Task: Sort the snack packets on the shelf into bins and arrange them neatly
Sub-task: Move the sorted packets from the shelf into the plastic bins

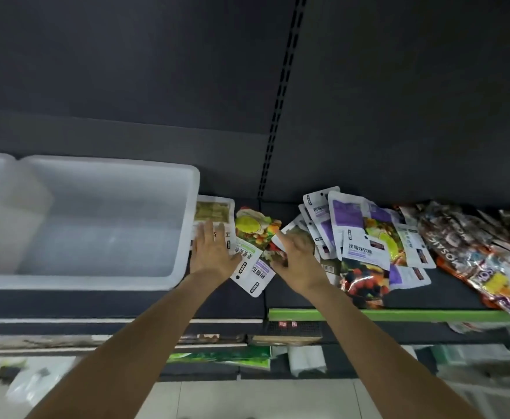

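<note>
Both arms reach forward over the shelf (429, 297): left hand (213, 252) flat, fingers straight, on a white packet (217, 216) beside the white bin (187, 225); right hand (297, 258) spread, seemingly ungripping, over the snack packets (365, 237).

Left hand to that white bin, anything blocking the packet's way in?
Only the bin's own right wall. The left hand lies flat on the white green-window packet, which sits right against that wall, so it must be lifted over the rim. The white bin looks empty inside.
</note>
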Tool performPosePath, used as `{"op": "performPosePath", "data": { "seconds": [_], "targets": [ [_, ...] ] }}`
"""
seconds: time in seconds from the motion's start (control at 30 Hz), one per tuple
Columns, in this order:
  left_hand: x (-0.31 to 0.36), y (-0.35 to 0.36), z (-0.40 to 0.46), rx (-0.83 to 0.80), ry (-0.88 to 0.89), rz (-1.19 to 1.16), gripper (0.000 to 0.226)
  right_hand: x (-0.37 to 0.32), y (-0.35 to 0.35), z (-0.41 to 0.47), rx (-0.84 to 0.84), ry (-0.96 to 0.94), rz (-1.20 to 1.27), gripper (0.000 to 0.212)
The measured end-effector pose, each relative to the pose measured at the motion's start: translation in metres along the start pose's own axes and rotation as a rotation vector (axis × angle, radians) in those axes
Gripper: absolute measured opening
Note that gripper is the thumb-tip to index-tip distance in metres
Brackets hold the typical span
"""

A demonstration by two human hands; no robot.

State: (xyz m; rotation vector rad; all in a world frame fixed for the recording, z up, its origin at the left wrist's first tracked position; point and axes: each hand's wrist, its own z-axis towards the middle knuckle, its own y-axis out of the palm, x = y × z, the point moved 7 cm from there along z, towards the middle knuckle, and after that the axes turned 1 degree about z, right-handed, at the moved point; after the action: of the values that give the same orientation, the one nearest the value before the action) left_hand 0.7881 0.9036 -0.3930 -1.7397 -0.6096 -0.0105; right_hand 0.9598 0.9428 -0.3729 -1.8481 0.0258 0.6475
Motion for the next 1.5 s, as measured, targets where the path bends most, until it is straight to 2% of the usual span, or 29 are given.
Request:
{"op": "performPosePath", "data": {
  "seconds": [0.13, 0.3, 0.43, 0.53, 0.6, 0.7, 0.87, 1.03, 1.13, 1.2, 1.27, 1.4, 1.5],
  "targets": [
    [-0.006, 0.022, -0.01, -0.111, 0.044, 0.101, 0.08, 0.0, 0.014, 0.009, -0.122, -0.051, -0.064, 0.076],
    [-0.002, 0.024, -0.037, -0.02, 0.204, 0.242, 0.081, -0.001, 0.033, 0.011, -0.211, -0.135, -0.108, 0.09],
    [-0.015, 0.02, -0.034, 0.016, 0.149, 0.235, 0.093, -0.005, 0.048, 0.01, -0.183, -0.131, -0.253, 0.117],
    [-0.025, 0.028, -0.03, -0.092, 0.076, 0.176, 0.101, -0.007, 0.054, 0.011, -0.155, -0.134, -0.315, 0.125],
    [-0.028, 0.031, -0.031, -0.12, 0.041, 0.177, 0.094, -0.008, 0.05, 0.011, -0.12, -0.16, -0.341, 0.117],
    [-0.025, 0.024, -0.034, -0.007, 0.048, 0.233, 0.071, -0.009, 0.045, 0.011, -0.107, -0.203, -0.38, 0.105],
    [-0.023, 0.016, -0.037, 0.028, 0.071, 0.288, 0.066, -0.011, 0.053, 0.011, -0.189, -0.181, -0.397, 0.12],
    [-0.019, 0.002, -0.05, 0.0, 0.042, 0.362, 0.034, -0.015, 0.053, 0.009, -0.213, -0.179, -0.404, 0.111],
    [-0.011, -0.006, -0.057, 0.005, 0.047, 0.275, 0.033, -0.023, 0.048, 0.007, -0.193, -0.221, -0.418, 0.089],
    [-0.006, -0.014, -0.06, 0.041, 0.043, 0.126, 0.029, -0.027, 0.04, 0.006, -0.151, -0.258, -0.446, 0.071],
    [-0.001, -0.024, -0.061, 0.104, 0.058, -0.027, 0.024, -0.027, 0.039, 0.004, -0.165, -0.271, -0.467, 0.067],
    [0.004, -0.047, -0.057, 0.198, 0.072, -0.129, 0.02, -0.026, 0.049, 0.0, -0.239, -0.257, -0.523, 0.069],
    [-0.004, -0.063, -0.052, 0.254, 0.046, -0.237, 0.018, -0.031, 0.046, 0.001, -0.115, -0.29, -0.535, 0.052]
  ]
}}
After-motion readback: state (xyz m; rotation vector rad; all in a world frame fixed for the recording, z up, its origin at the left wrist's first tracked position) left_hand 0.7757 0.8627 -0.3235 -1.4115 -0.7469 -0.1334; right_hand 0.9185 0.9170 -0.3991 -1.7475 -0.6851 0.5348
